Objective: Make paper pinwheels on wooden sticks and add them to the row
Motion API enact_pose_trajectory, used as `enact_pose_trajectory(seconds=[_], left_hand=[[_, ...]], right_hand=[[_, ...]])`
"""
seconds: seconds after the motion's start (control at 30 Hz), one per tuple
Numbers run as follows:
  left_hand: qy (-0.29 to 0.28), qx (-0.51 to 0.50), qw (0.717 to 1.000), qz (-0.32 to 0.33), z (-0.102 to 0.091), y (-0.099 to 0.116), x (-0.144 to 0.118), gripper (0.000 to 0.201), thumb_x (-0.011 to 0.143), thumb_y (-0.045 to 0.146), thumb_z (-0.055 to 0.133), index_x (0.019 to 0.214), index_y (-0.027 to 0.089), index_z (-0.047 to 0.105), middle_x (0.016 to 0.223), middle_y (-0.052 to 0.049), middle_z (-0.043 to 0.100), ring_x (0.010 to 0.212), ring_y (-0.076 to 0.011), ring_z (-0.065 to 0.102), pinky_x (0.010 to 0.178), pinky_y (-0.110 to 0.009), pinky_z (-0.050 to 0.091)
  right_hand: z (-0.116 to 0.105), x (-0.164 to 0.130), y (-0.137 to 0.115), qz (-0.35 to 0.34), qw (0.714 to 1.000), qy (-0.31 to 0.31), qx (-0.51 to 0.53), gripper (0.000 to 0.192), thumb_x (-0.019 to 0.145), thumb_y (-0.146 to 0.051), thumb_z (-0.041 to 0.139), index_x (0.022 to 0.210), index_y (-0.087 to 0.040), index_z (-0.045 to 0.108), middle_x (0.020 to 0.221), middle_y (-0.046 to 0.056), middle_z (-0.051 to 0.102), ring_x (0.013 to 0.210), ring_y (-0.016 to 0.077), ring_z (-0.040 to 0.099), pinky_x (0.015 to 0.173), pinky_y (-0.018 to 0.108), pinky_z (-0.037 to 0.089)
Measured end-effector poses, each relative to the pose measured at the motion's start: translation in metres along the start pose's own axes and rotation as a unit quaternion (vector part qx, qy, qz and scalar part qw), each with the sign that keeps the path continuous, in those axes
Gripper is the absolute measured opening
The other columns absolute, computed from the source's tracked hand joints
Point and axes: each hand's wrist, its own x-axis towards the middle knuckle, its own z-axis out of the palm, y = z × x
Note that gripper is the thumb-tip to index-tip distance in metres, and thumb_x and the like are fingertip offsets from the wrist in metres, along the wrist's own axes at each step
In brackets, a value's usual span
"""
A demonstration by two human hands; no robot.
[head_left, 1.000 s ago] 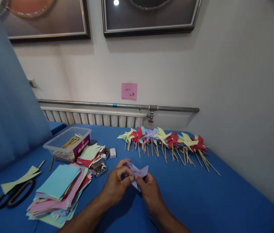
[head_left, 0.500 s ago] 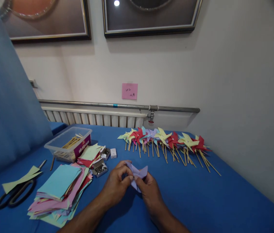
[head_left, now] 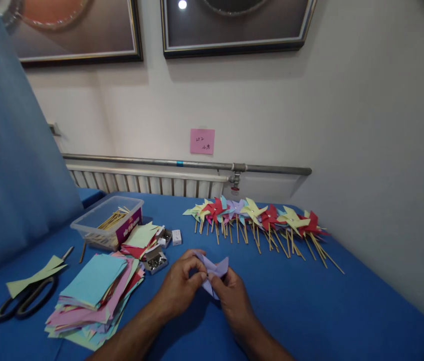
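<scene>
- The lavender paper pinwheel (head_left: pixel 214 271) sits just above the blue table (head_left: pixel 309 301), in front of the person at the near centre, caught between both hands.
- The left hand (head_left: pixel 180 288) comes in from the left, thumb and forefinger pinching the folded points at the pinwheel's centre.
- The right hand (head_left: pixel 232 298) meets it from the right, fingertips pinching the same centre from below; its palm hides the lower flaps.
- The two hands are equally close, fingertips nearly touching at the middle. The free tips of the paper stick up and away from the person.
- A stack of coloured paper squares (head_left: pixel 91 293) lies well to the left, with black scissors (head_left: pixel 22 303) and a green offcut beyond it.
- Small open boxes of pins (head_left: pixel 155 261) sit just left of the left hand, and a clear plastic tub of wooden sticks (head_left: pixel 109 225) stands behind them.
- A row of finished pinwheels on sticks (head_left: pixel 260 220) lies farther back, near the wall.
- Nothing lies between the hands and the pin boxes.
</scene>
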Motion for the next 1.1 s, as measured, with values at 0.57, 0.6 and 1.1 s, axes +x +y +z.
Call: enact_pose_trajectory(seconds=[0.57, 0.6, 1.1], left_hand=[[0.025, 0.019, 1.000, 0.002, 0.003, -0.002, -0.001, 0.011, 0.081, 0.017, 0.063, 0.071, 0.021, 0.065, 0.115, -0.009, 0.072, 0.121, -0.0264, 0.065, 0.103, -0.037, 0.045], [0.028, 0.021, 0.999, 0.003, 0.003, -0.002, -0.001, 0.011, 0.081, 0.017, 0.063, 0.071, 0.020, 0.065, 0.112, -0.008, 0.072, 0.115, -0.0250, 0.067, 0.101, -0.036, 0.046], [0.117, 0.002, 0.991, -0.068, 0.014, -0.010, 0.000, 0.017, 0.074, 0.024, 0.073, 0.073, 0.020, 0.057, 0.065, 0.006, 0.054, 0.062, -0.0126, 0.049, 0.060, -0.025, 0.037]], right_hand=[[-0.002, 0.000, 0.003, -0.006, 1.000, -0.006, -0.021, 0.033, 0.069, -0.044, 0.081, 0.088, -0.019, 0.074, 0.069, -0.002, 0.068, 0.062, 0.0169, 0.056, 0.059, 0.027, 0.043], [-0.002, 0.000, 0.004, -0.008, 1.000, -0.009, -0.021, 0.033, 0.070, -0.045, 0.081, 0.089, -0.019, 0.074, 0.070, -0.001, 0.068, 0.063, 0.0173, 0.057, 0.059, 0.027, 0.043], [-0.003, -0.001, -0.001, -0.010, 1.000, -0.010, -0.006, 0.032, 0.071, -0.044, 0.082, 0.090, -0.020, 0.074, 0.077, 0.002, 0.074, 0.070, 0.0208, 0.064, 0.067, 0.030, 0.049]])
